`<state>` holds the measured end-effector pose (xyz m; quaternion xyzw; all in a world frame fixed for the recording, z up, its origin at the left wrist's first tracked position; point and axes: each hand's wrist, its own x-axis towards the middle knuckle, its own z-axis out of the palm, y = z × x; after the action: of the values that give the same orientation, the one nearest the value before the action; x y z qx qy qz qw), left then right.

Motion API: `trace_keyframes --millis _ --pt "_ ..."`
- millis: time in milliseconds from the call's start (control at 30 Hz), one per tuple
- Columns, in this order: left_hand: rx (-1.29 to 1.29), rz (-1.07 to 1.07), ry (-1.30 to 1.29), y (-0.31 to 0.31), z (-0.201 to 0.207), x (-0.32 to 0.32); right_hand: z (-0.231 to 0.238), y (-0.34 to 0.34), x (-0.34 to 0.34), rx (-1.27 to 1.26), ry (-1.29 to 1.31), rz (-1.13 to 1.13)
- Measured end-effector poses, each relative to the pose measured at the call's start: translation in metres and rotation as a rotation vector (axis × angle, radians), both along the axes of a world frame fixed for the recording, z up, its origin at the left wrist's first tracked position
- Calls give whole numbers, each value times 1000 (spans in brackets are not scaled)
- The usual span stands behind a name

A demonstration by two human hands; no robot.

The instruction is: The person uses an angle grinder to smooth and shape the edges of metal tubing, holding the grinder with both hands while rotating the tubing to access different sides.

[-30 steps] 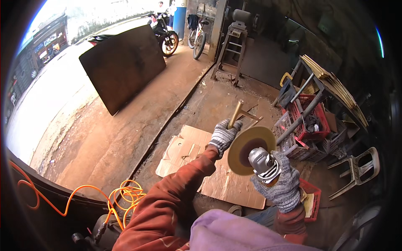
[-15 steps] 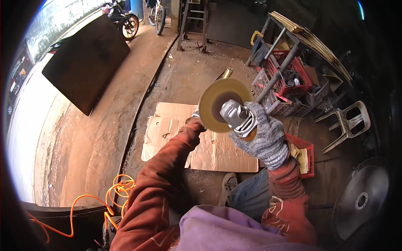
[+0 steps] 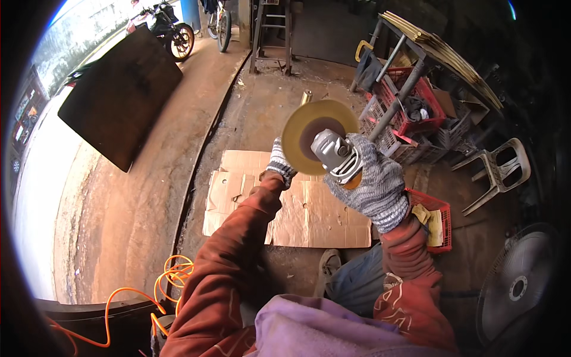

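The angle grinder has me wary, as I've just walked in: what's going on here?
The gloved right hand holds the angle grinder, its yellowish disc in front of the partly hidden, gloved left hand. The end of a brass-coloured tube shows beyond the disc; whether they touch is hidden. Flattened cardboard lies on the floor below.

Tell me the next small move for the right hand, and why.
Perhaps shift the grinder slightly rightward with the right hand: in this view its yellow disc overlaps the left hand, hiding that hand's grip, and little of the brass-coloured piece shows past it.
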<state>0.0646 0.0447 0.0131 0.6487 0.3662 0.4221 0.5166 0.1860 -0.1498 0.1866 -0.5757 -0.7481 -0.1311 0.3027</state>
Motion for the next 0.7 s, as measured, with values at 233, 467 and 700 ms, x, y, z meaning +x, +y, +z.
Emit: trace_keyframes --millis 233,467,700 --pt "94 -114 187 10 -38 -10 -8 6 0 -11 -11 10" --pt "124 -134 257 11 -40 -11 -7 9 -4 17 6 46" --pt "115 -132 267 13 -30 -7 -5 9 0 24 4 44"
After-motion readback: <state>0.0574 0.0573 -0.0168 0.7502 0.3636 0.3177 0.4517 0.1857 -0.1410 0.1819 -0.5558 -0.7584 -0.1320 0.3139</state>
